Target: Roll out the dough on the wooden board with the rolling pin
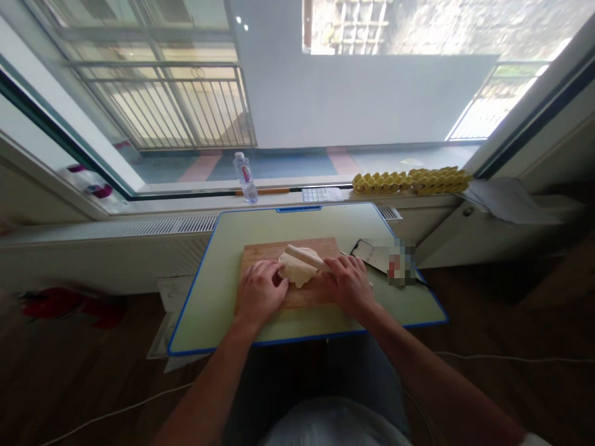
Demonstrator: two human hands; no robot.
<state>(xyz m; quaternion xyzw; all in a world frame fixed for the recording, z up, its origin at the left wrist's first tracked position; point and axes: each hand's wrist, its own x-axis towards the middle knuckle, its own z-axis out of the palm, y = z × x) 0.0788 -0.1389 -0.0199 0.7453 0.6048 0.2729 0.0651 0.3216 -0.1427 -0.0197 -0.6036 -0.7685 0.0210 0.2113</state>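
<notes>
A flat, uneven sheet of dough (297, 272) lies on a wooden cutting board (260, 251). Across the dough runs a pale rolling pin (302, 254), slanting down to the right. My right hand (348, 282) is closed around the pin's right end. My left hand (264, 285) rests at the dough's left edge, its thumb and forefinger pinching the rim. The board sits on a small pale table (204, 310) with a blue edge.
A phone (372, 254), partly blurred out, lies right of the board. On the windowsill stand a clear bottle (246, 179), a white keypad-like item (320, 194) and a yellow braided object (409, 181). A radiator (153, 226) runs below the window; white cables cross the floor.
</notes>
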